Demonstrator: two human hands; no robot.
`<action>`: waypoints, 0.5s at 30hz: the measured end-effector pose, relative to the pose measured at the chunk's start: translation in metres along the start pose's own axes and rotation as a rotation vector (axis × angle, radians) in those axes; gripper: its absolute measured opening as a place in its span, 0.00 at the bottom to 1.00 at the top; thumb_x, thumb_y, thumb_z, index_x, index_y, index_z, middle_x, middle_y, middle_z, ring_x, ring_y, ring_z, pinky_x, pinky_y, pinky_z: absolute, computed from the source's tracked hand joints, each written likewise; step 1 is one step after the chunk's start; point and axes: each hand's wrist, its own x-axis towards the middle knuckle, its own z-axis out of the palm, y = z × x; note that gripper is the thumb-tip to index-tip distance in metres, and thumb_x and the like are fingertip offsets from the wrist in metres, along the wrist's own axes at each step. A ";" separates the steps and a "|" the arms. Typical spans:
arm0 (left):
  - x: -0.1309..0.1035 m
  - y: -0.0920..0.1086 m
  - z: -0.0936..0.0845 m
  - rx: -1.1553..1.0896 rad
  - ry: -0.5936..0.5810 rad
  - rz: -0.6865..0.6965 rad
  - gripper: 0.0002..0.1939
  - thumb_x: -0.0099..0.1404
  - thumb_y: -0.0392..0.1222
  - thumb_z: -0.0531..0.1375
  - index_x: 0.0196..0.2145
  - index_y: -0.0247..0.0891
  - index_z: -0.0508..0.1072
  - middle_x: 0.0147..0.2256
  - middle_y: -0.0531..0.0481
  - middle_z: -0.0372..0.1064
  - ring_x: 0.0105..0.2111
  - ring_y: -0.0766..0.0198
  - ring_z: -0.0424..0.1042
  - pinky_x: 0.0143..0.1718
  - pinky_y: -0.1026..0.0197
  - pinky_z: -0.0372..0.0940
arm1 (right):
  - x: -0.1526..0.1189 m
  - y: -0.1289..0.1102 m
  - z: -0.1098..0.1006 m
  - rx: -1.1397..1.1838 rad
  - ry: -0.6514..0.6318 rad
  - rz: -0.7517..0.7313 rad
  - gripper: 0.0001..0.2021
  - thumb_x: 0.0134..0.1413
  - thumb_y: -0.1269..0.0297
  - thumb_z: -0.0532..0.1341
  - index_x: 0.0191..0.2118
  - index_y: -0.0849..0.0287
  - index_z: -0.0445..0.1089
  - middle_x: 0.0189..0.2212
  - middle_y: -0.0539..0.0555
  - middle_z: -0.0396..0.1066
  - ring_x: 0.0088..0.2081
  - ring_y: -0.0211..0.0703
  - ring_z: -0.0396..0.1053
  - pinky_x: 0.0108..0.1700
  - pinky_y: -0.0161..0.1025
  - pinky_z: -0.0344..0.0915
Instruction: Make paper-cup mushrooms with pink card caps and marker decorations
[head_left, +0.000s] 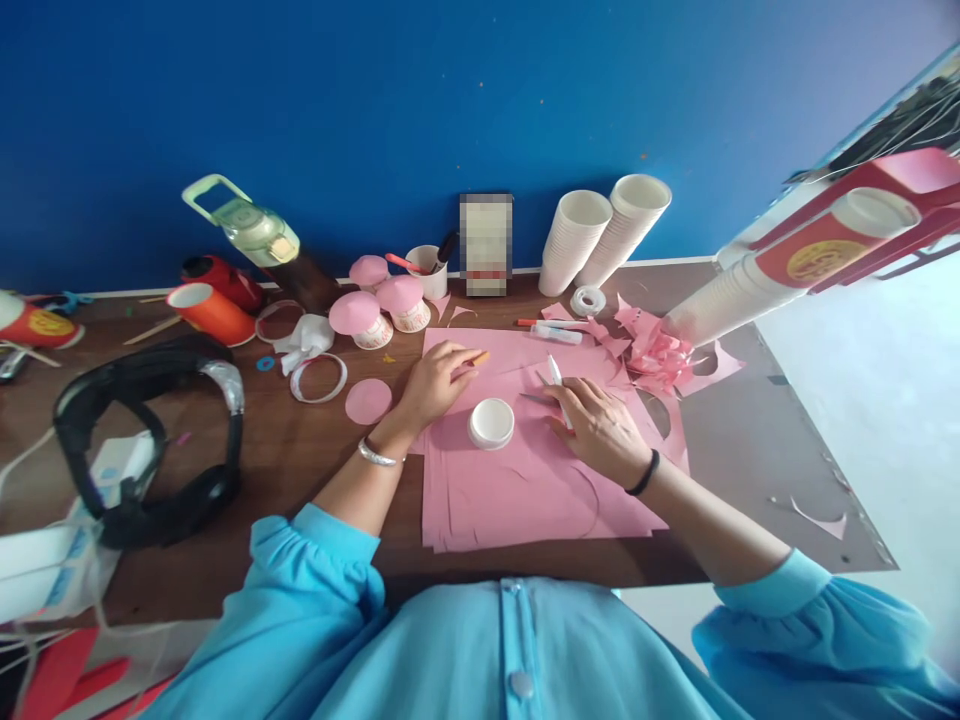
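My left hand pinches a small yellow-orange piece between thumb and fingers, over the upper left of a stack of pink paper sheets. On the paper, between my hands, stands a white paper cup with its round white face up. Fingers of my right hand are curled round a slim white pen that points up and away. Grey blades of scissors stick out beside these fingers; their handles are mostly hidden. A faint round outline marks the sheet near my right wrist.
Pink-topped cups, a pink disc and white rings lie to the left, with a bottle and black headgear beyond. Cup stacks, tape and pink scraps stand or lie at back right.
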 end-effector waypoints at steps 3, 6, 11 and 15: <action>0.000 0.001 0.000 0.061 0.003 0.032 0.15 0.72 0.40 0.60 0.54 0.39 0.76 0.46 0.44 0.75 0.48 0.56 0.74 0.52 0.53 0.69 | -0.008 0.006 0.001 -0.123 0.002 -0.026 0.14 0.66 0.74 0.53 0.53 0.62 0.69 0.43 0.62 0.74 0.42 0.51 0.70 0.41 0.45 0.68; 0.000 0.004 0.000 0.125 0.000 0.055 0.15 0.72 0.40 0.58 0.54 0.39 0.77 0.45 0.43 0.74 0.47 0.56 0.73 0.51 0.53 0.69 | -0.010 0.018 -0.001 -0.188 -0.019 0.003 0.15 0.66 0.75 0.52 0.53 0.62 0.69 0.42 0.61 0.73 0.41 0.50 0.69 0.37 0.43 0.66; 0.001 0.007 0.000 0.160 -0.013 0.053 0.15 0.73 0.41 0.58 0.53 0.39 0.77 0.45 0.43 0.74 0.46 0.55 0.73 0.51 0.52 0.69 | -0.003 0.038 -0.004 -0.259 -0.046 0.128 0.16 0.64 0.76 0.52 0.53 0.61 0.71 0.43 0.61 0.72 0.41 0.50 0.69 0.29 0.41 0.58; 0.001 0.007 0.001 0.103 -0.004 -0.013 0.14 0.70 0.40 0.59 0.52 0.38 0.76 0.45 0.43 0.75 0.47 0.55 0.74 0.53 0.51 0.69 | 0.003 0.034 -0.007 -0.222 0.022 0.116 0.16 0.65 0.76 0.52 0.51 0.61 0.72 0.43 0.62 0.72 0.41 0.51 0.70 0.32 0.42 0.63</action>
